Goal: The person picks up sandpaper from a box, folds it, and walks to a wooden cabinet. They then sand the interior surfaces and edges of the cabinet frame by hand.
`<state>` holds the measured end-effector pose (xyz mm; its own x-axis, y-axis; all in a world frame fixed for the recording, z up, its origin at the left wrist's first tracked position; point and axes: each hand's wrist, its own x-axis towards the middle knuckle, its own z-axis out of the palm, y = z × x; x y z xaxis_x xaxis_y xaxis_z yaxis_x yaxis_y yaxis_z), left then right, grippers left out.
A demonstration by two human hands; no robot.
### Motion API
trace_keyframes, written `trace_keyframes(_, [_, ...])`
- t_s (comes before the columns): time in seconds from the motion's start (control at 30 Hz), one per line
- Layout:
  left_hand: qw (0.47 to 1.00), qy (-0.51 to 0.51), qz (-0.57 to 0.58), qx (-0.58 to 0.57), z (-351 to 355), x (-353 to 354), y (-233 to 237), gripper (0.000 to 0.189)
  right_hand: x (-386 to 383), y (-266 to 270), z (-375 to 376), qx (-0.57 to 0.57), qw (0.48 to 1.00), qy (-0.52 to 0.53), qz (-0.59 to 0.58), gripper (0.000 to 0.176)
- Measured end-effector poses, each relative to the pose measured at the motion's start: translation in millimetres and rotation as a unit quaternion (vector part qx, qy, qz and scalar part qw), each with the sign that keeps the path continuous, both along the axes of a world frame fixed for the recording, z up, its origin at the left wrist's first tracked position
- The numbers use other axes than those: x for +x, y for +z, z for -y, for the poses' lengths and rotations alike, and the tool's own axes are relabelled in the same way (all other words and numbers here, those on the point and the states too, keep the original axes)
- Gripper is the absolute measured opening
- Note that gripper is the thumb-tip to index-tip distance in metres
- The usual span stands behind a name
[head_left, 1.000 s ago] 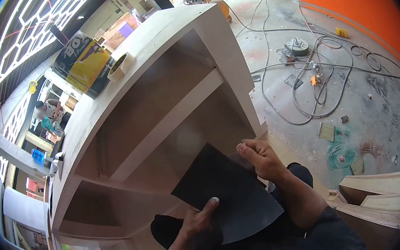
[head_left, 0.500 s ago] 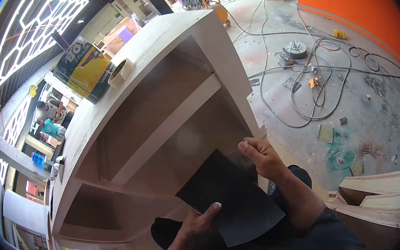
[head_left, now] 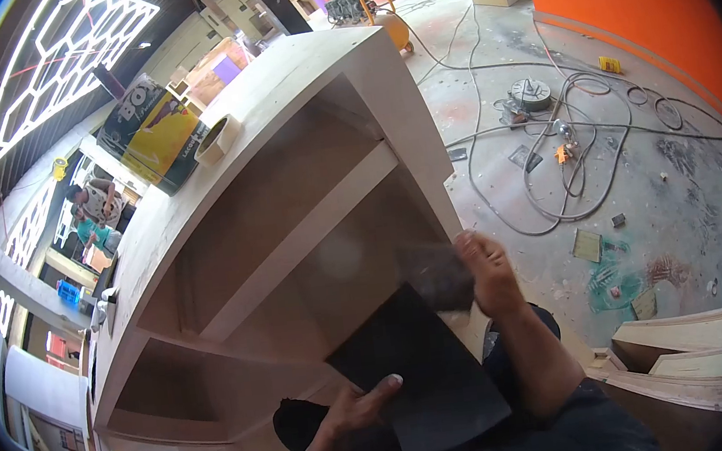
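Note:
My left hand grips the lower left edge of a black rectangular sheet, its thumb lying on top. The sheet rests tilted over my lap. Up and to the right, my right hand is closed on a smaller dark piece, blurred by motion, which hangs to the left of the fingers. A whitish wooden cabinet with open compartments stands just in front of both hands.
On the cabinet top are a yellow and black can and a tape roll. Hoses coil on the floor at right, near an orange wall. Wooden pieces lie at lower right. Two people are at far left.
My right hand has shifted slightly right, and the smaller dark piece now shows to its left, above the sheet. The black sheet has moved a little down with my left hand.

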<state>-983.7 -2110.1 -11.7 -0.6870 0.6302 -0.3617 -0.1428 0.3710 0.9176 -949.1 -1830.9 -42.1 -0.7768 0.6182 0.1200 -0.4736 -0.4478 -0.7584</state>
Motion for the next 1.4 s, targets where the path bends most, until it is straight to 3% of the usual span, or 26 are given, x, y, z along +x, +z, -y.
trace_keyframes(0.1, [1.000, -0.019, -0.011, 0.022, 8, -3, -10, 0.044, 9, -7, -29, 0.015, 0.999, -0.017, -0.043, 0.025])
trace_keyframes(0.2, [0.998, 0.052, -0.040, 0.020, 11, -6, -8, 0.046, 23, 5, -38, 0.062, 0.979, -0.183, 0.059, 0.028])
trace_keyframes(0.3, [0.983, 0.154, -0.095, -0.008, 20, -17, -16, 0.048, 34, -10, -71, -0.063, 0.944, -0.316, 0.075, 0.029])
trace_keyframes(0.37, [0.973, 0.193, -0.127, -0.016, 22, -28, -14, 0.049, 47, -17, -92, -0.065, 0.946, -0.315, 0.031, 0.027])
trace_keyframes(0.4, [0.969, 0.198, -0.148, -0.021, 27, -34, -18, 0.050, 52, -24, -99, -0.030, 0.957, -0.288, 0.023, 0.022])
trace_keyframes(0.47, [0.966, 0.144, -0.213, -0.026, 48, -63, -47, 0.050, 63, -69, -124, 0.077, 0.958, -0.242, 0.134, 0.020])
trace_keyframes(0.57, [0.977, 0.109, -0.168, -0.071, 54, -87, -66, 0.052, 55, -151, -138, 0.156, 0.923, -0.152, 0.317, 0.024])
trace_keyframes(0.6, [0.979, 0.106, -0.155, -0.081, 50, -90, -72, 0.054, 55, -189, -139, 0.190, 0.888, -0.116, 0.402, 0.028])
trace_keyframes(0.67, [0.981, 0.103, -0.134, -0.100, 42, -100, -84, 0.059, 51, -245, -123, 0.198, 0.854, -0.039, 0.480, 0.034])
trace_keyframes(0.77, [0.949, 0.052, -0.144, -0.277, 51, -117, -130, 0.056, 39, -328, -108, 0.159, 0.825, 0.088, 0.534, 0.035])
trace_keyframes(0.8, [0.919, -0.032, -0.143, -0.367, 37, -117, -114, 0.064, 32, -346, -103, 0.114, 0.824, 0.112, 0.544, 0.035])
trace_keyframes(0.87, [0.887, -0.096, -0.120, -0.435, 35, -128, -123, 0.079, 18, -378, -102, 0.029, 0.832, 0.166, 0.529, 0.037])
trace_keyframes(0.9, [0.900, -0.077, -0.096, -0.418, 49, -137, -149, 0.091, 13, -389, -99, -0.016, 0.839, 0.163, 0.519, 0.032])
trace_keyframes(0.93, [0.888, -0.096, -0.107, -0.437, 47, -149, -149, 0.092, 16, -419, -100, 0.107, 0.815, 0.163, 0.546, 0.036])
trace_keyframes(1.0, [0.865, -0.126, -0.117, -0.472, 44, -155, -146, 0.094, 17, -411, -97, 0.322, 0.719, 0.113, 0.605, 0.044])
trace_keyframes(1.07, [0.877, -0.124, -0.169, -0.431, 48, -155, -155, 0.090, 23, -380, -103, 0.509, 0.575, 0.007, 0.640, 0.051])
trace_keyframes(1.17, [0.900, -0.118, -0.140, -0.394, 30, -156, -135, 0.086, -16, -345, -149, 0.379, 0.691, 0.176, 0.590, 0.061])
trace_keyframes(1.23, [0.917, -0.111, -0.123, -0.362, 26, -147, -118, 0.082, -48, -270, -146, 0.406, 0.727, 0.241, 0.499, 0.062])
trace_keyframes(1.3, [0.928, -0.108, -0.160, -0.318, 27, -137, -114, 0.077, -72, -193, -123, 0.468, 0.716, 0.319, 0.408, 0.061])
trace_keyframes(1.37, [0.969, -0.042, -0.173, -0.172, 34, -120, -111, 0.074, -75, -110, -83, 0.513, 0.680, 0.396, 0.342, 0.063])
trace_keyframes(1.4, [0.979, -0.019, -0.182, -0.094, 35, -114, -111, 0.073, -71, -75, -64, 0.494, 0.687, 0.447, 0.290, 0.065])
